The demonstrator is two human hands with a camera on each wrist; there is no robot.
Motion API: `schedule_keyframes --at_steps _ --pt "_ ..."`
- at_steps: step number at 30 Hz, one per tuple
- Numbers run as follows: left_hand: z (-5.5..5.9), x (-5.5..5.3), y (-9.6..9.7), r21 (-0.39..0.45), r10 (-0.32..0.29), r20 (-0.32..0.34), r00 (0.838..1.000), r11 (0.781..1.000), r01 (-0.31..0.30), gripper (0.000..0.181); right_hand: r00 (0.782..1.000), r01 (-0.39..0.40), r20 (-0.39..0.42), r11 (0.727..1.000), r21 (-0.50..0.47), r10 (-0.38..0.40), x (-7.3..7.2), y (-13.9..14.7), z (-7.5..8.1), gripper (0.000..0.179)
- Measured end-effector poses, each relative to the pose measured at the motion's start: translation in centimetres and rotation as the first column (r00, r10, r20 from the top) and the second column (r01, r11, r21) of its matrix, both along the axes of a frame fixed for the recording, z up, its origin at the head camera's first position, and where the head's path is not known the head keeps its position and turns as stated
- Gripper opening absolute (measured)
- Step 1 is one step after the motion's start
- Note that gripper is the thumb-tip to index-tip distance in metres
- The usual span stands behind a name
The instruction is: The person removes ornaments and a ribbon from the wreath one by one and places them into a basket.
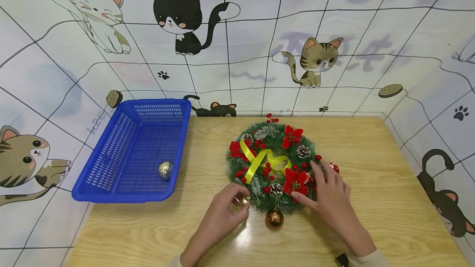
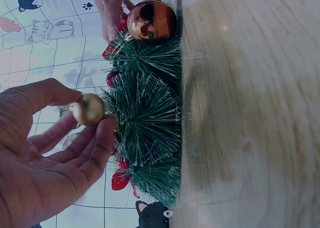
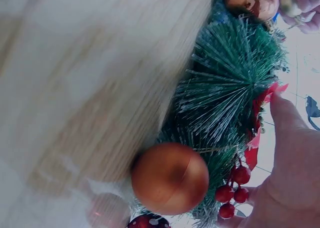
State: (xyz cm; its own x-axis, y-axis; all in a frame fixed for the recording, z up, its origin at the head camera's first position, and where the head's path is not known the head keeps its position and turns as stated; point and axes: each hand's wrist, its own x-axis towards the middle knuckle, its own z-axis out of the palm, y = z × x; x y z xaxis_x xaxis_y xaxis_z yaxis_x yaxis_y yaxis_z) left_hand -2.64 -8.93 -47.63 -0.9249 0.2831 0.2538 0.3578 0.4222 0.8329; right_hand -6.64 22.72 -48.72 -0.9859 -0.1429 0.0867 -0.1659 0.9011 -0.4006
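My left hand [image 1: 227,206] pinches a small gold Christmas ball [image 2: 89,109] between thumb and fingers, just off the wreath's front left edge. The green Christmas wreath [image 1: 256,129] lies flat, trimmed with red poinsettias [image 1: 293,136], berries, pinecones [image 1: 303,151] and a yellow ribbon [image 1: 254,164]. My right hand [image 1: 332,190] rests spread on the wreath's right side, its thumb against a poinsettia. A shiny copper ball [image 1: 274,219] sits at the front edge. Beneath the right hand, a matte orange ball [image 3: 170,178] shows in the right wrist view.
A blue plastic basket [image 1: 130,197] stands at the left of the wooden table [image 1: 389,184], with a shiny gold ball [image 1: 165,170] inside. A red dotted ball [image 1: 334,167] is at the wreath's right edge. Cat-print cloth [image 1: 252,36] walls the back and sides.
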Motion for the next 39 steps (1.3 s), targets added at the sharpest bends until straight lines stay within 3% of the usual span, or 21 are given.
schedule_keyframes --at_steps 9,15,21,30,39 --pt "-0.3 0.0 -0.2 0.032 0.01 -0.131 0.991 0.999 -0.006 0.031 0.997 -0.01 -0.076 0.999 0.044 0.014 -0.9 0.6 -0.3 0.116" --pt "-0.1 0.1 -0.3 0.063 0.005 -0.189 0.982 0.998 0.007 0.033 0.997 -0.046 -0.052 0.998 0.044 0.048 -1.6 0.7 0.2 0.119" --pt "0.5 0.2 -0.7 0.072 0.024 -0.202 0.979 0.997 -0.009 0.035 0.995 -0.101 0.007 0.994 0.033 0.101 -2.4 0.9 0.4 0.12" --pt "0.9 0.0 -1.7 0.087 0.052 -0.264 0.963 0.996 -0.03 0.039 0.986 -0.168 0.014 0.986 0.011 0.168 -3.0 1.4 0.2 0.116" --pt "1.3 -0.2 -3.5 0.075 0.13 -0.273 0.953 0.991 -0.113 0.038 0.982 -0.191 0.015 0.981 0.031 0.19 -3.2 1.5 0.0 0.113"
